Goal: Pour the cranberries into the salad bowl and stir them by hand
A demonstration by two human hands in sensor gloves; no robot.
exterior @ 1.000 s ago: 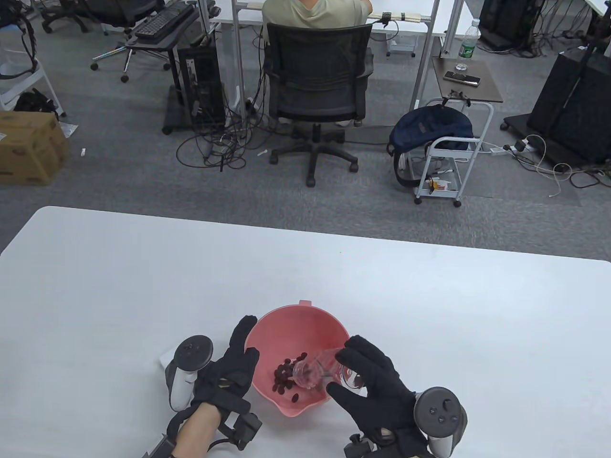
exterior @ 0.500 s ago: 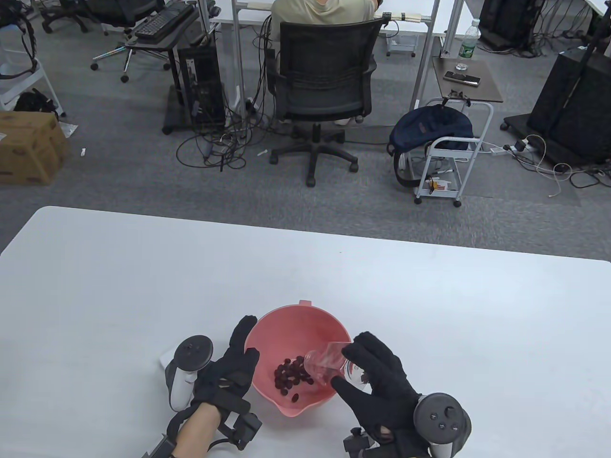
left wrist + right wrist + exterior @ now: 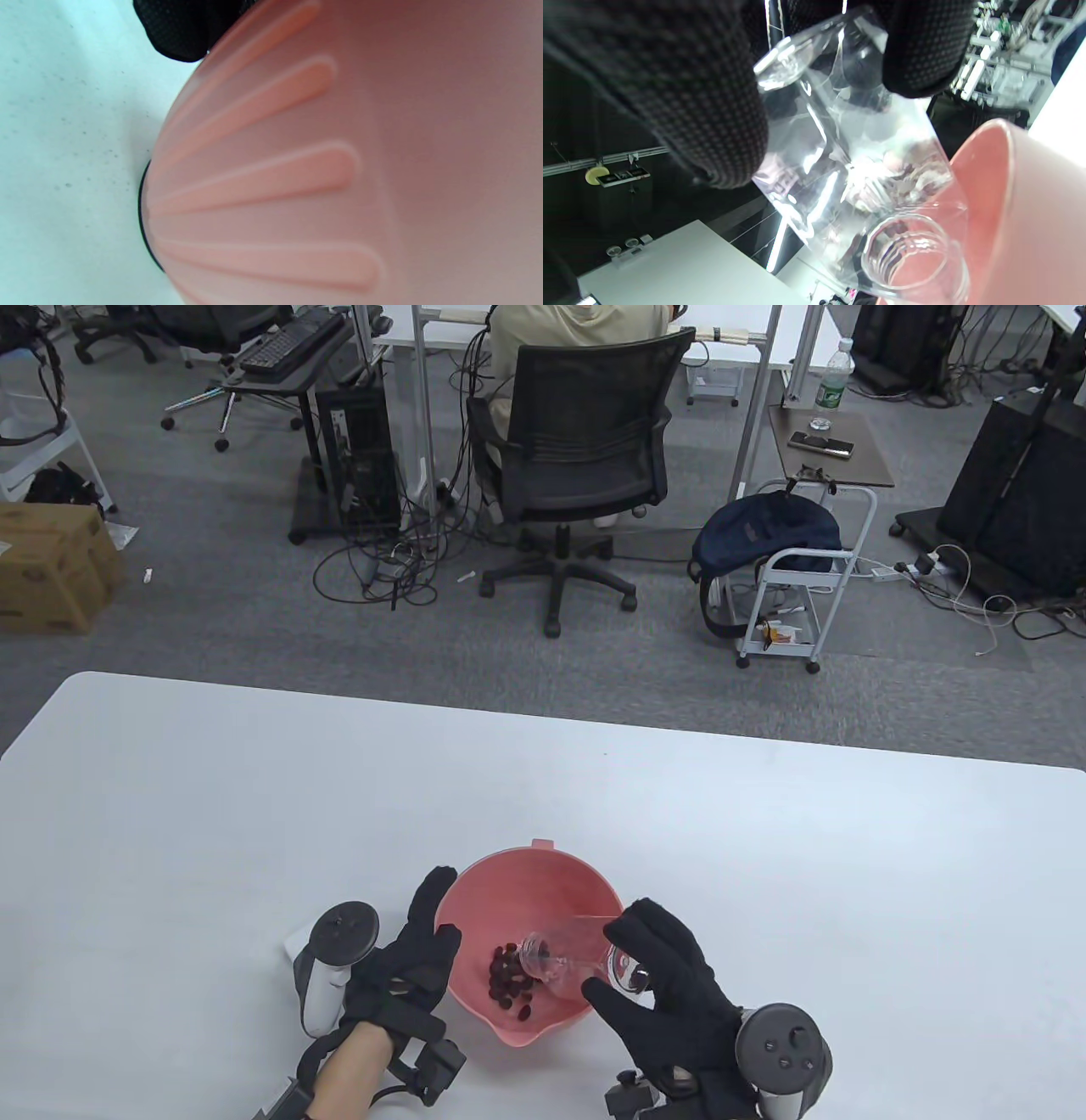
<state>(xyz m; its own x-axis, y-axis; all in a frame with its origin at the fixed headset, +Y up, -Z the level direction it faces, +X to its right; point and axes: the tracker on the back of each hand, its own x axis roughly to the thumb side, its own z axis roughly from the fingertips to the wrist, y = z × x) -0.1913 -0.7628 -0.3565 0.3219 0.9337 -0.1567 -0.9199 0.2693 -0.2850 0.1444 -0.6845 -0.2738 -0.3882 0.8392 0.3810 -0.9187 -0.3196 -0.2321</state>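
Observation:
A pink salad bowl (image 3: pixel 501 882) stands near the table's front edge with dark cranberries (image 3: pixel 509 976) heaped on its floor. My right hand (image 3: pixel 653 984) grips a clear jar (image 3: pixel 564 954) tipped mouth-down over the bowl's right rim; a few berries cling near its base. In the right wrist view the jar (image 3: pixel 840 169) is held between thumb and fingers, its open mouth inside the bowl (image 3: pixel 1022 212). My left hand (image 3: pixel 416 950) rests with straight fingers against the bowl's left wall; the left wrist view shows the ribbed bowl wall (image 3: pixel 339 169) close up and a fingertip (image 3: pixel 182 29).
The white table (image 3: pixel 254 797) stretches wide to the left, right and behind the bowl. Beyond its far edge a person sits on a black office chair (image 3: pixel 577 466), with a cart (image 3: pixel 797 585) and cables on the grey floor.
The jar has tipped further, its mouth dropping lower and leftward into the bowl. The cranberry heap has shifted slightly. My left hand has stayed put.

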